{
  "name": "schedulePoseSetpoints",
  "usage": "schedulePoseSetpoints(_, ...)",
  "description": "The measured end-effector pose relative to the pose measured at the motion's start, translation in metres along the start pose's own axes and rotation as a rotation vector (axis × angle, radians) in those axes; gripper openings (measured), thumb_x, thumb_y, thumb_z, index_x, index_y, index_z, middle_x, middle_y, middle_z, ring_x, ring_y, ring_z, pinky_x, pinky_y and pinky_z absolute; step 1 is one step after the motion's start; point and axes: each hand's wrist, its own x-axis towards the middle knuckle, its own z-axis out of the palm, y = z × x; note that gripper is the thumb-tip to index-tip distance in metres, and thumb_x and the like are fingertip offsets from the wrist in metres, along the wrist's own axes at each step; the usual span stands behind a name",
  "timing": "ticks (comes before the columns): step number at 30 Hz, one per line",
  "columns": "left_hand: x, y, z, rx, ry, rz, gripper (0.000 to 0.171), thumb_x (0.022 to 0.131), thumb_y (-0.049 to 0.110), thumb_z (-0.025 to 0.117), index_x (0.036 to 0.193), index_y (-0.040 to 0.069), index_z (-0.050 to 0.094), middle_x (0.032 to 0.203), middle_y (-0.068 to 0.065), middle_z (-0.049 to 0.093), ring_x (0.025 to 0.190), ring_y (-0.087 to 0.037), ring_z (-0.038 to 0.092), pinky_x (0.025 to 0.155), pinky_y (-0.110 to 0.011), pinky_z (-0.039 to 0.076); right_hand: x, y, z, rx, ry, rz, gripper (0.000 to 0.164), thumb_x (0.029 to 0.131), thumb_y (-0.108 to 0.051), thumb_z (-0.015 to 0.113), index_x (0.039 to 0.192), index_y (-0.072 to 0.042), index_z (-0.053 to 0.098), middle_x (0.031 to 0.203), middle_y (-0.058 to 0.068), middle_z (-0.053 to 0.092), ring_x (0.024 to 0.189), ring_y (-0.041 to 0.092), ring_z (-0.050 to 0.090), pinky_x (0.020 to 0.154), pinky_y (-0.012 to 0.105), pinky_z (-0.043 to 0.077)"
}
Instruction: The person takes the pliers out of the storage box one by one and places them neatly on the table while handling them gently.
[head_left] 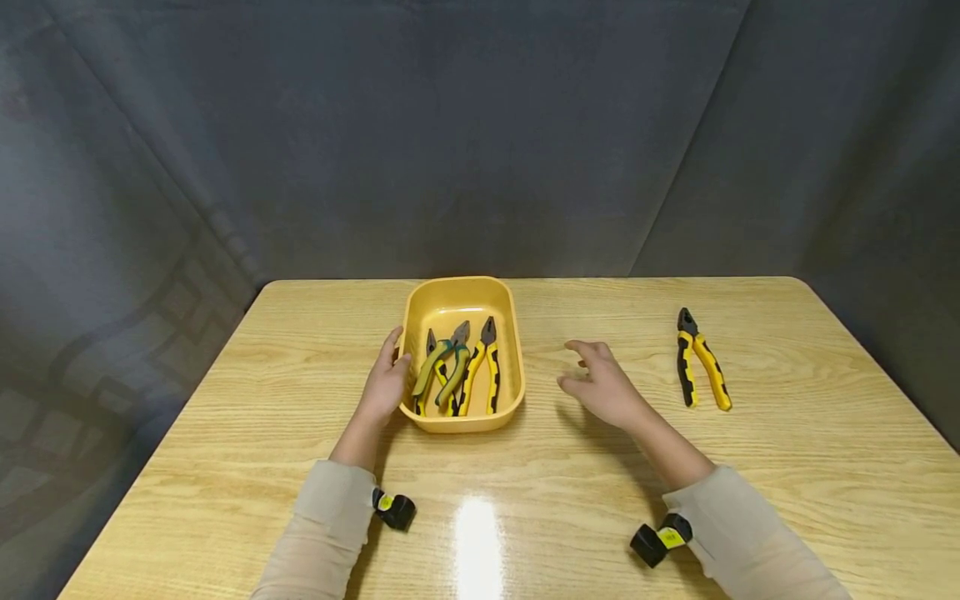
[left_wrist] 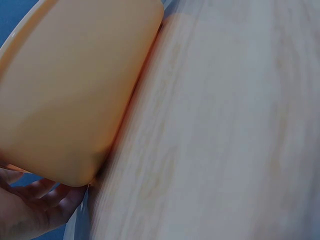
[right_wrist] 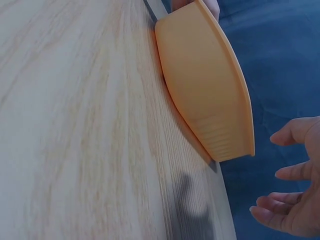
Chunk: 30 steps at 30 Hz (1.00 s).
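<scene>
A yellow plastic bin (head_left: 463, 425) stands on the table, with three pairs of pliers lying inside. One has green-and-yellow handles (head_left: 452, 375) and lies partly over a black-and-yellow pair (head_left: 431, 343). Another black-and-yellow pair (head_left: 480, 367) is on the right within the bin. My left hand (head_left: 385, 383) holds the bin's left side, thumb at the rim and fingers against the outer wall (left_wrist: 65, 110). Right of the bin, my right hand (head_left: 603, 387) hovers with spread fingers, holding nothing; the right wrist view also shows these loose fingers (right_wrist: 295, 200) apart from the bin.
Farther right on the table (head_left: 555, 500) lies another black-and-yellow pair of pliers (head_left: 699, 362), handles spread toward me. A dark cloth backdrop (head_left: 480, 142) hangs behind the table's far edge. Small black devices are strapped on both wrists.
</scene>
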Motion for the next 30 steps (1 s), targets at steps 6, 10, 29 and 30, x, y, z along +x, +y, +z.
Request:
schedulePoseSetpoints(6, -0.001, 0.001, -0.001, 0.013, 0.007, -0.003, 0.048, 0.094, 0.012, 0.027, 0.139, 0.013, 0.011, 0.136, -0.023, 0.019, 0.120, -0.034, 0.025, 0.095, -0.047, 0.025, -0.001, -0.002, 0.002, 0.007, 0.006, -0.002, 0.058, 0.085, -0.025, 0.051, 0.132, -0.001, 0.028, 0.123, 0.023, 0.027, 0.105, 0.036, 0.036, 0.076, 0.044, 0.040)
schedulePoseSetpoints(10, -0.001, 0.001, -0.001, 0.012, 0.005, -0.008, 0.048, 0.094, 0.012, 0.027, 0.139, 0.013, 0.011, 0.136, -0.023, 0.019, 0.120, -0.034, 0.025, 0.095, -0.047, 0.025, -0.002, -0.004, 0.003, 0.019, 0.009, -0.007, 0.058, 0.084, -0.024, 0.052, 0.132, -0.001, 0.028, 0.122, 0.023, 0.028, 0.106, 0.037, 0.036, 0.077, 0.045, 0.040)
schedulePoseSetpoints(29, -0.001, 0.001, 0.000, 0.022, 0.008, -0.023, 0.048, 0.094, 0.013, 0.028, 0.139, 0.017, 0.011, 0.137, -0.023, 0.018, 0.121, -0.034, 0.023, 0.096, -0.046, 0.024, -0.007, -0.012, 0.011, 0.052, 0.022, -0.047, 0.056, 0.084, -0.024, 0.053, 0.130, 0.000, 0.031, 0.121, 0.021, 0.031, 0.106, 0.037, 0.037, 0.079, 0.044, 0.041)
schedulePoseSetpoints(30, -0.001, 0.001, 0.000, 0.020, 0.008, -0.021, 0.048, 0.094, 0.013, 0.027, 0.139, 0.016, 0.010, 0.137, -0.023, 0.017, 0.121, -0.034, 0.023, 0.096, -0.046, 0.024, -0.007, -0.012, 0.011, 0.053, 0.022, -0.048, 0.056, 0.084, -0.024, 0.053, 0.130, 0.000, 0.031, 0.121, 0.021, 0.031, 0.106, 0.037, 0.037, 0.079, 0.044, 0.040)
